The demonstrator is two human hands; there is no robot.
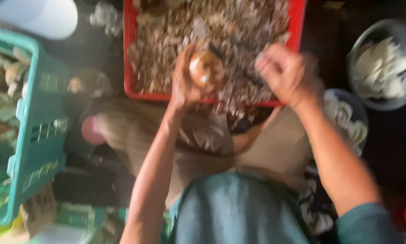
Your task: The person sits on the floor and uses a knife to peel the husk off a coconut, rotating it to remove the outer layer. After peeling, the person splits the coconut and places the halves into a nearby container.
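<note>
My left hand (185, 83) grips a round brown onion (204, 68) over the front edge of a red crate (129, 49) heaped with papery peelings. My right hand (286, 74) is closed just to the right of the onion, and a dark thin thing runs from it toward the onion; the frame is too blurred to tell what it is. Both hands hover above my knees.
A teal plastic basket (29, 135) with several unpeeled onions stands at the left. A metal bowl (361, 45) of white peeled pieces sits at the upper right, a second bowl (354, 119) of pieces below it. A white cylinder (40, 16) lies at the top left.
</note>
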